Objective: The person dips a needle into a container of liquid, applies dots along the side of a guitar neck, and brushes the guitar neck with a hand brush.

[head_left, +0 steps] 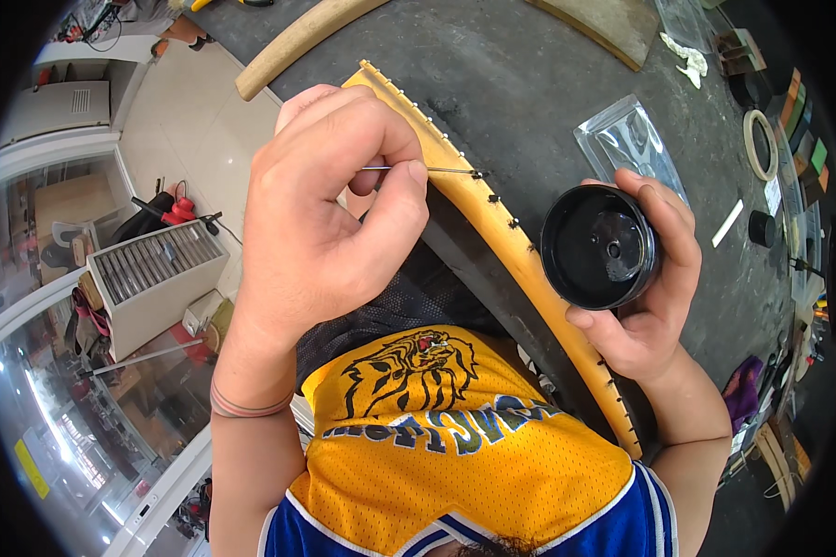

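Observation:
A long, curved yellow wooden strip point(534, 286) lies slantwise before me, studded along one edge with small pegs. The pegs at its far end look pale, while those from the middle to the near end look black. Pinched in my left hand point(339, 190) is a thin metal needle-like tool point(450, 171). Its dark tip meets a blackened peg on the strip's edge. My right hand point(655, 269) grips a shallow round black cup point(563, 278), tilted so that its glossy dark inside shows. Whether the gloss is liquid I cannot tell.
Beyond the cup, a clear plastic bag point(627, 139) rests on the dark tabletop point(502, 84). Curved wooden pieces point(306, 42) lie at the far side. To the right are a tape roll point(760, 146), a white strip point(727, 224) and a small black cap point(762, 228).

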A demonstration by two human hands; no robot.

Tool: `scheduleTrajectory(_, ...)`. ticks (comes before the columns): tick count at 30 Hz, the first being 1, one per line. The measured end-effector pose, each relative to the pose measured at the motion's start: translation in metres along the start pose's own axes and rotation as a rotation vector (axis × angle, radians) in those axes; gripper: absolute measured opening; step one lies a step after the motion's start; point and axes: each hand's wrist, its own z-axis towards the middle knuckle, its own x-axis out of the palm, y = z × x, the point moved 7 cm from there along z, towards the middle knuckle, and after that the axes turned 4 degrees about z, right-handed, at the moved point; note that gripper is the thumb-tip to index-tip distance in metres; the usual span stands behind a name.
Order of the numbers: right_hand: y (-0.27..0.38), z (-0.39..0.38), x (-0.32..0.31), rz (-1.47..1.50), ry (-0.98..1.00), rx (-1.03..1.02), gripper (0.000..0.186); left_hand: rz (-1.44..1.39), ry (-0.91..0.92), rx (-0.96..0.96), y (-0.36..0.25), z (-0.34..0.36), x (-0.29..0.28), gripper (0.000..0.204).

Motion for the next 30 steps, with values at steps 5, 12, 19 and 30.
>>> scheduleTrajectory(5,0.0002,-0.0002,0.0001,-0.015,0.017,0.006,0.102,0.008,0.004,0.029,0.0032,-0.0009,-0.002,0.007)
scheduleTrajectory(12,-0.0006,0.0003,0.0003,0.019,0.001,-0.004,0.101,0.008,0.025,0.059,0.0002,0.0006,0.0002,0.007)
scheduleTrajectory(19,-0.0003,-0.0003,0.0,0.017,0.008,-0.015,0.101,-0.035,-0.043,0.04,0.001,0.0008,-0.0007,0.013)
scheduleTrajectory(30,0.0,0.0003,-0.0003,0.005,0.003,-0.023,0.101,-0.052,-0.03,0.007,0.0028,-0.0037,0.0001,0.008)
